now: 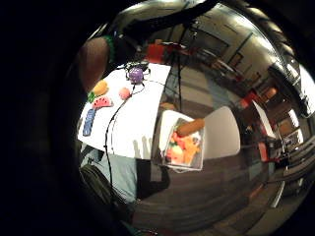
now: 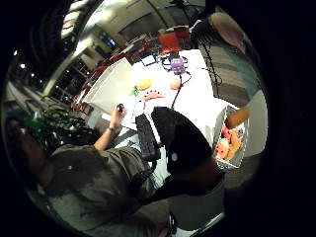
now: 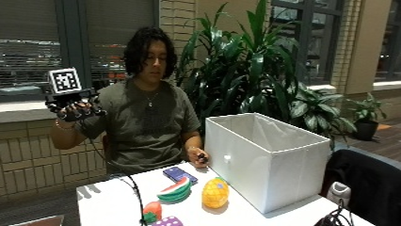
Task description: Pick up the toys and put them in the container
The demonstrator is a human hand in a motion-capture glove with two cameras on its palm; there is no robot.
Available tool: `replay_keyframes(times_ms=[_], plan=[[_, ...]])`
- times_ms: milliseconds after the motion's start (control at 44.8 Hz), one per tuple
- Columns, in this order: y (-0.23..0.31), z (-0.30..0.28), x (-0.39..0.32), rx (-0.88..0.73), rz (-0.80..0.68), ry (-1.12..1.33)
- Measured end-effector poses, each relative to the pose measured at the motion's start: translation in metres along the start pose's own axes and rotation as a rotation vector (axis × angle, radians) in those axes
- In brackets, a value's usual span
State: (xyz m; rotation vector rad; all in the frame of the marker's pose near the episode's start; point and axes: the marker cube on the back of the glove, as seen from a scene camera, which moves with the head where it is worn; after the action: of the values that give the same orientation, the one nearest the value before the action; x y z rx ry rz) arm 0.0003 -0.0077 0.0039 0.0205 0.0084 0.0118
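Standing on the white desk (image 3: 113, 197), a large white fabric container (image 3: 266, 157) has its open top showing only pale inner walls in the outside view; what lies inside cannot be told from there. The palm views show a smaller clear bin (image 1: 183, 145) off the desk's edge, holding orange and red toys with a brown one lying across its rim.

Left of the container on the desk lie a blue block (image 3: 180, 173), a watermelon slice toy (image 3: 175, 190), a small red toy (image 3: 151, 210) and a purple dotted piece (image 3: 168, 221) at the front edge. A yellow pineapple toy (image 3: 215, 193) stands just beside the container's near corner.

The gloved right hand (image 3: 75, 109) is raised at shoulder height, well away from the container and the toys, elbow bent. Its fingers curl loosely, with nothing in them. The bare hand (image 3: 199, 159) rests at the desk's far edge beside the container, pinching a small dark object.
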Motion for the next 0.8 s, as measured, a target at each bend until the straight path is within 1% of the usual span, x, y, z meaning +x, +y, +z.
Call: replay_keyframes(times_ms=[89,179,268,357,469,580,670,759,804], plan=[[-0.005,0.005,-0.002,-0.012,-0.001,-0.001],[-0.01,0.011,-0.005,-0.019,0.029,0.006],[-0.006,0.009,-0.01,-0.127,0.087,0.013],[-0.01,0.017,-0.006,-0.078,0.005,0.006],[-0.014,0.025,-0.004,-0.089,-0.039,-0.011],[-0.018,0.037,-0.003,-0.086,-0.028,-0.029],[-0.016,0.05,-0.004,-0.113,-0.002,-0.051],[-0.021,0.067,-0.004,-0.145,-0.015,-0.081],[-0.024,0.076,-0.006,-0.148,0.014,-0.086]])
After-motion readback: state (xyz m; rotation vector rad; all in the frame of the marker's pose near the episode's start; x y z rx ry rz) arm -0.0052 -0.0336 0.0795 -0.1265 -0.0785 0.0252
